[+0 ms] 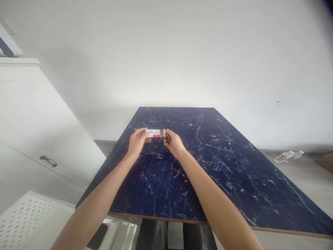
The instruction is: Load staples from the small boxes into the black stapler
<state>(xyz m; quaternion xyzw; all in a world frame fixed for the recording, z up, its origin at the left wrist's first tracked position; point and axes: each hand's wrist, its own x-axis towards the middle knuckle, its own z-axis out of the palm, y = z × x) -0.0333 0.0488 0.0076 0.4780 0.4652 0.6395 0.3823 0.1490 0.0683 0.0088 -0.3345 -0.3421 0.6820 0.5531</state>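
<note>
A small white carton (153, 133) with a red patch and fine print is held level over the dark blue marbled table (171, 187). My left hand (137, 140) grips its left end, thumb across the front and fingers behind and below. At the carton's right end, a grey-brown section shows beside a pale edge, perhaps an open end or flap. My right hand (173, 141) pinches that edge between thumb and curled fingers. What lies inside the carton is too small to make out.
A white cabinet (47, 114) with a dark handle (48, 160) stands left of the table. Beyond is a pale wall (177, 52). A clear plastic bottle (283, 157) lies on the floor at right. A white perforated seat (26, 215) is at lower left.
</note>
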